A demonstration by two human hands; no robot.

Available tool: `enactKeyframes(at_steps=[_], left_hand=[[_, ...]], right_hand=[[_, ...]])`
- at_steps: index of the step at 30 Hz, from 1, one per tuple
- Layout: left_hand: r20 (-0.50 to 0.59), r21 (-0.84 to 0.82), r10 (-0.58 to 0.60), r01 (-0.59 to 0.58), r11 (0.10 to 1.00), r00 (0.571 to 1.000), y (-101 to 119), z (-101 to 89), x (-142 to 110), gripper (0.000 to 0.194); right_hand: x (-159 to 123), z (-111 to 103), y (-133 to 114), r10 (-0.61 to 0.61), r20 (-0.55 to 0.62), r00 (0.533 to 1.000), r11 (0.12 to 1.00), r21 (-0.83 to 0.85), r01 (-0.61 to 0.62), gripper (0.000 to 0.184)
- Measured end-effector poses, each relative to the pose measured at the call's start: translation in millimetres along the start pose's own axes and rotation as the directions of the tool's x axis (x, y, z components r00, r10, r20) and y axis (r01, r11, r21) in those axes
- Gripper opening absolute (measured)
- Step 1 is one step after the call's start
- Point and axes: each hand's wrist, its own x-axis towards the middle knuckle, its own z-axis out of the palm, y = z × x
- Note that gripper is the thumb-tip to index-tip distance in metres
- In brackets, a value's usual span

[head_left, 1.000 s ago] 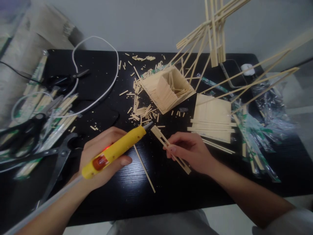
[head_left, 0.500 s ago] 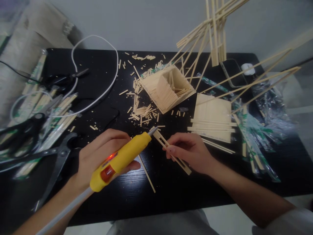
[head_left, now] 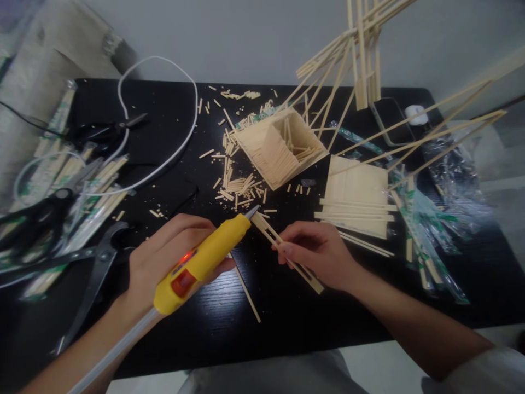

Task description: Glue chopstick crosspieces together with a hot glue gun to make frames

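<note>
A yellow hot glue gun (head_left: pixel 203 262) with a lit red light is gripped in my left hand (head_left: pixel 164 254), its metal nozzle pointing up and to the right. The nozzle tip is at the far end of a narrow frame of chopsticks (head_left: pixel 268 232); whether it touches cannot be told. My right hand (head_left: pixel 318 254) pinches that frame near its middle, thumb on top. One loose chopstick (head_left: pixel 248 295) lies on the black table below the glue gun, its upper end hidden by my left hand.
Behind my hands stands a chopstick structure (head_left: pixel 258 145) with tall sticks rising from it. Cut stick pieces (head_left: pixel 240 185) lie beside it. A flat stick panel (head_left: pixel 356 183) and wrapped chopsticks (head_left: pixel 435 241) are at right. Pliers (head_left: pixel 102 262), scissors (head_left: pixel 45 219) and a white cable (head_left: pixel 197 109) occupy the left.
The glue gun's nozzle has shifted slightly left and up, beside the end of the chopstick frame. My right hand holds the frame almost still.
</note>
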Motion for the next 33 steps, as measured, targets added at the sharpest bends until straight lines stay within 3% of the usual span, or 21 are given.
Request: enactKeyframes(at_steps=[15, 21, 26, 33], left_hand=[[-0.021, -0.147, -0.095, 0.091, 0.985, 0.995, 1.2, 0.2, 1.0, 0.017], [-0.036, 0.01, -0.026, 0.026, 1.0, 0.999, -0.2, -1.5, 1.3, 0.017], [-0.02, 0.002, 0.056, -0.056, 0.998, 0.998, -0.1, 0.7, 2.9, 0.018], [-0.094, -0.01, -0.031, 0.03, 0.999, 0.995, 2.9, 3.8, 4.4, 0.012]], right_hand=[[-0.8, -1.2, 1.9, -0.033, 0.021, 0.999, 0.999, 0.029, 0.032, 0.018], [-0.1, -2.0, 1.2, -0.008, 0.033, 0.999, 0.996, 0.091, 0.005, 0.016], [0.0, -2.6, 3.5, 0.011, 0.04, 0.999, 0.99, 0.141, -0.017, 0.015], [3.1, -3.7, 8.1, 0.012, 0.069, 0.998, 0.977, 0.212, -0.027, 0.015]])
